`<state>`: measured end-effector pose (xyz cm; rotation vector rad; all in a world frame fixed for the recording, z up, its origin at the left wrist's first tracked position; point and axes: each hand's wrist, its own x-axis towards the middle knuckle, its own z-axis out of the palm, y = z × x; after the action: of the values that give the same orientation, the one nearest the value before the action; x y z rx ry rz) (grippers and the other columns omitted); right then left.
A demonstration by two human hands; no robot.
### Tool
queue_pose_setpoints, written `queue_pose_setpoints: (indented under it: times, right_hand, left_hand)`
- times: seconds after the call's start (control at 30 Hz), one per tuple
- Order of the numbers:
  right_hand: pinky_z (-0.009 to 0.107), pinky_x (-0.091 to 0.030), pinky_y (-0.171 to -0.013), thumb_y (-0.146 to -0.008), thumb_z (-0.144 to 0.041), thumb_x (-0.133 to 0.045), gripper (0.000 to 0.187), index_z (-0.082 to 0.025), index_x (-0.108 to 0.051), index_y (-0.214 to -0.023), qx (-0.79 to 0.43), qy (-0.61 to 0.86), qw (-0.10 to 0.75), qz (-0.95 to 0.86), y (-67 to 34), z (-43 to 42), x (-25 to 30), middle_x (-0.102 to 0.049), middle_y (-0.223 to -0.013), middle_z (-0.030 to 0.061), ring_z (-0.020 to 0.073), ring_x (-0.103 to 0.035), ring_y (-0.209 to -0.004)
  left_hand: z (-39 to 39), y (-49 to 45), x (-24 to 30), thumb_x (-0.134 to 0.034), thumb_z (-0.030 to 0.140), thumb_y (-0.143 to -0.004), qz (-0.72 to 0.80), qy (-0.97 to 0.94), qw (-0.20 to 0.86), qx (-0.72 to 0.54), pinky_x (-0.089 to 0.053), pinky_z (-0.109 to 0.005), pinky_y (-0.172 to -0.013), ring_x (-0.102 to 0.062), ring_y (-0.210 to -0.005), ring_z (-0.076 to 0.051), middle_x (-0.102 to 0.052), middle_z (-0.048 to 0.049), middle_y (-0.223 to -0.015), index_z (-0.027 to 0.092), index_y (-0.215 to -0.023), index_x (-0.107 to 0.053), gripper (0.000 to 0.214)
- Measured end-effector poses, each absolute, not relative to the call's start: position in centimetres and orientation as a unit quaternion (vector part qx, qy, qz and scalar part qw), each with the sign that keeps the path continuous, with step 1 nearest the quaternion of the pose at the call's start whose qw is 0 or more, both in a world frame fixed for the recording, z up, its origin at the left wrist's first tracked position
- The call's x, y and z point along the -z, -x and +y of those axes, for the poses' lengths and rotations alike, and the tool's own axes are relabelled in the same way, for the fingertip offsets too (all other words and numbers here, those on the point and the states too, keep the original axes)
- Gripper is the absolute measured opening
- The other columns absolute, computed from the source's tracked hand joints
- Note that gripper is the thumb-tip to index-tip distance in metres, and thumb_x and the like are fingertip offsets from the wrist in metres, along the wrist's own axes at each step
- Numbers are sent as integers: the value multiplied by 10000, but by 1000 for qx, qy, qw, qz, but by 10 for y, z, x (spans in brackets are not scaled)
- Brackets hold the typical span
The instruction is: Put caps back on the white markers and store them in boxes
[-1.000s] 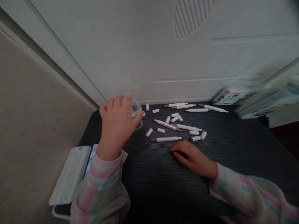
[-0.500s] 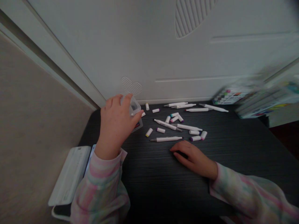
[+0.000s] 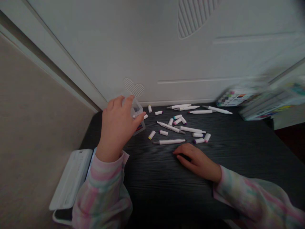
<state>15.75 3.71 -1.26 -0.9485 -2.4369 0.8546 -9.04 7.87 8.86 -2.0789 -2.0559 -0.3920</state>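
Observation:
At the left, my left hand (image 3: 116, 127) is closed over the top of a small clear plastic box (image 3: 139, 128), thumb on its near right side; most of the box is hidden beneath the palm. My right hand (image 3: 193, 159) rests on the dark tabletop, fingers loosely bent, thumb apart, holding nothing. Just beyond its fingertips lies a capless white marker (image 3: 169, 142). Two more markers, one being the middle marker (image 3: 192, 129), lie farther back. Loose white caps are scattered among them, including a yellow-ended cap (image 3: 152, 135) and a purple-ended cap (image 3: 198, 141).
More capless markers (image 3: 187, 108) lie along the white panel (image 3: 152, 57) at the back. Clear marker cases (image 3: 259, 111) stand at the back right. A long white case (image 3: 71, 178) lies left of my left sleeve, with a white-edged object below it. The dark table (image 3: 154, 187) extends toward me.

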Motion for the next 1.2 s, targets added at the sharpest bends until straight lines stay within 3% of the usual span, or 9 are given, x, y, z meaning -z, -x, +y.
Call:
queue_pose_setpoints:
  times: [1.2]
  right_hand:
    - [339, -472, -792, -845, -179, -463, 149, -183, -556, -961, -306, 337, 200, -868, -158, 37, 12, -654, -904, 68, 171, -593, -863]
  left_hand:
    - [79, 91, -88, -461, 458, -781, -688, 707, 103, 126, -361, -428, -908, -435, -1130, -305, -493, -149, -1228, 165, -1249, -432, 554]
